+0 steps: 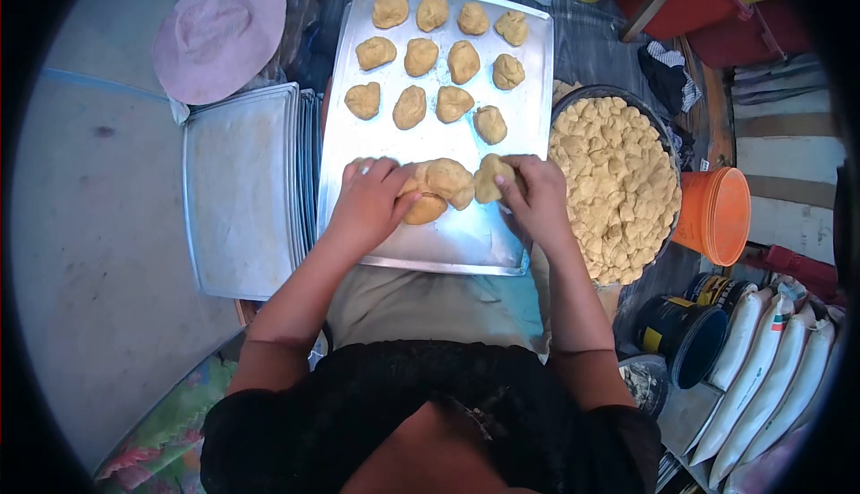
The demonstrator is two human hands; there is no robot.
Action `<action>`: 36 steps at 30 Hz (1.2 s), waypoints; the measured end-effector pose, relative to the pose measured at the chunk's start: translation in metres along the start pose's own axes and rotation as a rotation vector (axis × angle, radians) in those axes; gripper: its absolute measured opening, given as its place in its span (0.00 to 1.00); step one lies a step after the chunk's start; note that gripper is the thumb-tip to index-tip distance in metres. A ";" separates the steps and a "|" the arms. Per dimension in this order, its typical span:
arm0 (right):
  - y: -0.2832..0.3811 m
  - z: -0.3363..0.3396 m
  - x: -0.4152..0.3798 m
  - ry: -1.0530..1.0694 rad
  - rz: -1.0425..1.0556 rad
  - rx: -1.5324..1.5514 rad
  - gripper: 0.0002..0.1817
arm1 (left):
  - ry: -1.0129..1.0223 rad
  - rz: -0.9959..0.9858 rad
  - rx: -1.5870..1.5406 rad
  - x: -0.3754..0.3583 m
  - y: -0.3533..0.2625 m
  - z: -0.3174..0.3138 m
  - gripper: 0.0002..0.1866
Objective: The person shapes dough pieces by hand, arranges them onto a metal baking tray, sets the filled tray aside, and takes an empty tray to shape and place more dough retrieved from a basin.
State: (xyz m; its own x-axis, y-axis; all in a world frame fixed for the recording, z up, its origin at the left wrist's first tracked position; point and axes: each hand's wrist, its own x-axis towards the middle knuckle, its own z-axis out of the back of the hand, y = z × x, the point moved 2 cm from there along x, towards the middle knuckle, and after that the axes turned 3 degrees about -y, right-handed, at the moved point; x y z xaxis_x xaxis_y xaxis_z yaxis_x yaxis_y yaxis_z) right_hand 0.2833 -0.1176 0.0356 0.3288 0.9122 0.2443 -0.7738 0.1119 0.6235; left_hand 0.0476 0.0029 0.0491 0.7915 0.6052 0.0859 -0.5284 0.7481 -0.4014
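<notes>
A metal baking tray (439, 248) lies across my lap, with several rough dough balls (421, 57) set in rows on its far part. My left hand (369, 197) is closed around a larger lump of dough (445, 182) over the near part of the tray. Just below that lump, another rounded piece of dough (425, 210) shows, partly covered by the fingers. Between the thumb and fingers of my right hand (539, 197) is a smaller dough piece (492, 179), close beside the lump on the left.
To the right stands a wide round tub heaped with dough pieces (618, 180). Stacked metal trays (242, 198) are at the left, below a pink hat (219, 33). An orange bucket (714, 216), a dark bucket (685, 337) and white filled bags (761, 378) crowd the right side.
</notes>
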 end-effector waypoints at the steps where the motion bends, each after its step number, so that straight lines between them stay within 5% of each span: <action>1: 0.010 0.003 -0.002 0.081 -0.049 0.076 0.15 | 0.025 -0.004 -0.027 -0.010 0.001 0.001 0.21; 6: 0.034 0.002 -0.001 0.178 0.006 0.081 0.27 | 0.047 0.187 -0.394 -0.036 0.016 0.007 0.23; 9: 0.050 -0.010 0.014 0.131 0.220 0.008 0.25 | -0.335 0.437 -0.816 -0.020 0.027 0.007 0.19; 10: 0.045 -0.015 0.019 0.206 0.146 0.040 0.24 | -0.401 0.511 -0.868 -0.012 0.027 0.011 0.19; 13: 0.040 -0.025 0.030 0.314 -0.110 0.114 0.18 | -0.417 0.216 -0.124 0.005 0.047 0.004 0.20; 16: 0.041 -0.041 0.024 0.114 -0.219 0.177 0.19 | -0.437 0.302 -0.179 -0.001 0.040 0.006 0.19; 20: 0.040 -0.045 0.009 0.229 -0.305 0.136 0.26 | -0.427 0.140 0.041 -0.034 0.018 0.001 0.26; 23: 0.057 -0.032 -0.010 -0.018 -0.023 -0.099 0.34 | -0.445 0.181 -0.153 -0.060 0.016 -0.025 0.28; 26: 0.053 -0.027 -0.025 0.131 -0.150 -0.093 0.40 | -0.427 0.109 -0.207 -0.075 0.019 -0.032 0.29; 29: 0.044 -0.025 -0.043 -0.034 0.058 -0.215 0.37 | -0.344 0.045 -0.153 -0.081 0.008 -0.025 0.28; 33: 0.023 -0.026 -0.055 -0.085 0.066 -0.151 0.28 | -0.390 -0.038 -0.048 -0.064 -0.027 -0.022 0.25; 36: 0.014 -0.030 -0.067 -0.161 -0.009 -0.041 0.24 | -0.245 -0.038 -0.021 -0.062 -0.021 -0.038 0.22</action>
State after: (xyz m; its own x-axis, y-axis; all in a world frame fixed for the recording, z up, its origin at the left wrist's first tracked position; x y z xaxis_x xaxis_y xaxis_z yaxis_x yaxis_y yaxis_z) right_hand 0.2342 -0.1656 0.0054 0.4156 0.8366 0.3568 -0.7910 0.1388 0.5958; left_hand 0.0216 -0.0606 0.0173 0.7116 0.6262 0.3186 -0.4909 0.7675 -0.4123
